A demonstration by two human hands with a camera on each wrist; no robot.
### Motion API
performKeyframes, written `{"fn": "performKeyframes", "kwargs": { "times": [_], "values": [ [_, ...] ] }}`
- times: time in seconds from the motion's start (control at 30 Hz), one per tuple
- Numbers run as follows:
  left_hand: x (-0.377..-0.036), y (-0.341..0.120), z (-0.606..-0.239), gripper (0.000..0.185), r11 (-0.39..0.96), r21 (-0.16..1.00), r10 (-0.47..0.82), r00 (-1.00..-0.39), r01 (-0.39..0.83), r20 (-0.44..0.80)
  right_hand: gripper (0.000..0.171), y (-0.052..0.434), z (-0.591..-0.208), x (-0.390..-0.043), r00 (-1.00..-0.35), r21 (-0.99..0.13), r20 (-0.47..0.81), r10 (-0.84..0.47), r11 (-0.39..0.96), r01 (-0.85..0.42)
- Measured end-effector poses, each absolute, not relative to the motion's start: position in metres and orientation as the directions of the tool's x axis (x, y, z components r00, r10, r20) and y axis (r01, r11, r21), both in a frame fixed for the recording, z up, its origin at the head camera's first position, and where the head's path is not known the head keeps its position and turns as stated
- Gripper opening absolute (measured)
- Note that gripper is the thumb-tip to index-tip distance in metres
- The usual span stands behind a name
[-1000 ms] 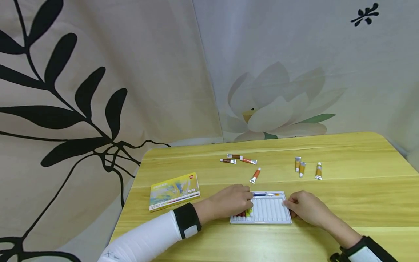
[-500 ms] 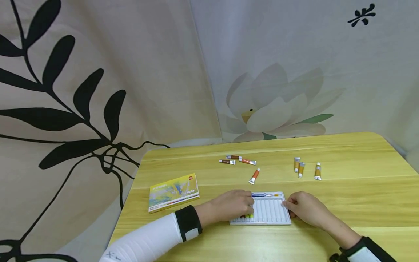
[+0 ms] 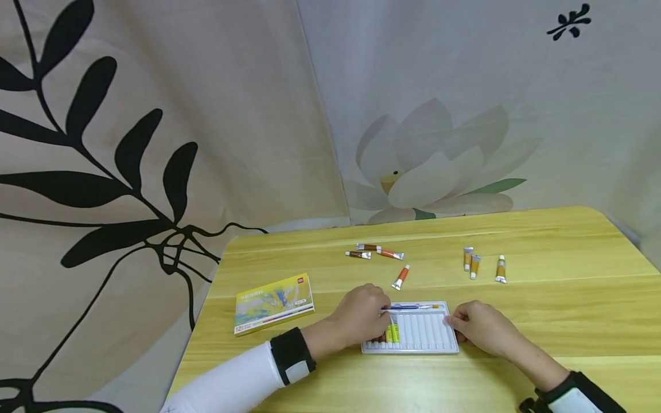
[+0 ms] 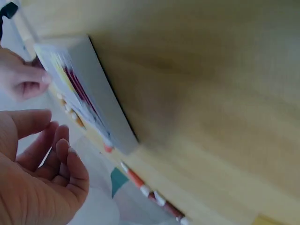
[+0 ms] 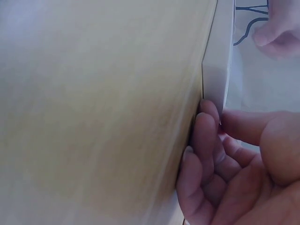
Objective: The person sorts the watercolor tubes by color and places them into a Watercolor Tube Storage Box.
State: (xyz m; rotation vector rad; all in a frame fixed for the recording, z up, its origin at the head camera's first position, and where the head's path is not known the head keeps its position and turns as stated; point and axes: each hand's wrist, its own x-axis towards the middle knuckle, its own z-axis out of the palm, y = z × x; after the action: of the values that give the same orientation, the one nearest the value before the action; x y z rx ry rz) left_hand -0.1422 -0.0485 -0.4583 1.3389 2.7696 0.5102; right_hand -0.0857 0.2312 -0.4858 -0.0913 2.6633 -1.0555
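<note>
White tray [image 3: 444, 346] — braced at its right edge by the curled right hand [image 3: 477, 328], left hand [image 3: 361, 314] loosely curled, empty, above paint tubes [image 3: 391, 334] — is best kept pinned flat.

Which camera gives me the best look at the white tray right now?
The head view: it shows the whole tray from above, with its slots and the tubes at its left end. The left wrist view shows it edge-on and blurred; the right wrist view shows only a corner by the right hand.

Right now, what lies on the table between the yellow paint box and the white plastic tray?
In the head view, only the left hand lies between the yellow paint box and the white plastic tray; the rest is bare wood.
</note>
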Motion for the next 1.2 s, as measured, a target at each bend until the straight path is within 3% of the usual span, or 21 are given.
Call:
{"fn": "performKeyframes", "kwargs": {
  "times": [0.07, 0.17, 0.6, 1.2],
  "values": [
    [-0.137, -0.049, -0.456, 0.013, 0.627, 0.423, 0.697, -0.713, 0.654, 0.070, 0.029, 0.231, -0.486, -0.086, -0.960, -0.680, -0.227, -0.162, 0.732, 0.037],
    [-0.129, -0.047, -0.461, 0.020, 0.647, 0.525, 0.651, -0.759, 0.552, -0.004, 0.028, 0.232, -0.485, -0.086, -0.960, -0.679, -0.228, -0.163, 0.733, 0.037],
    [-0.123, -0.042, -0.476, 0.037, 0.670, 0.623, 0.573, -0.815, 0.403, -0.089, 0.028, 0.231, -0.486, -0.086, -0.961, -0.679, -0.226, -0.160, 0.733, 0.037],
    [-0.122, -0.041, -0.471, 0.038, 0.695, 0.600, 0.571, -0.812, 0.397, -0.125, 0.028, 0.231, -0.485, -0.086, -0.958, -0.679, -0.241, -0.158, 0.732, 0.050]
  ]
}}
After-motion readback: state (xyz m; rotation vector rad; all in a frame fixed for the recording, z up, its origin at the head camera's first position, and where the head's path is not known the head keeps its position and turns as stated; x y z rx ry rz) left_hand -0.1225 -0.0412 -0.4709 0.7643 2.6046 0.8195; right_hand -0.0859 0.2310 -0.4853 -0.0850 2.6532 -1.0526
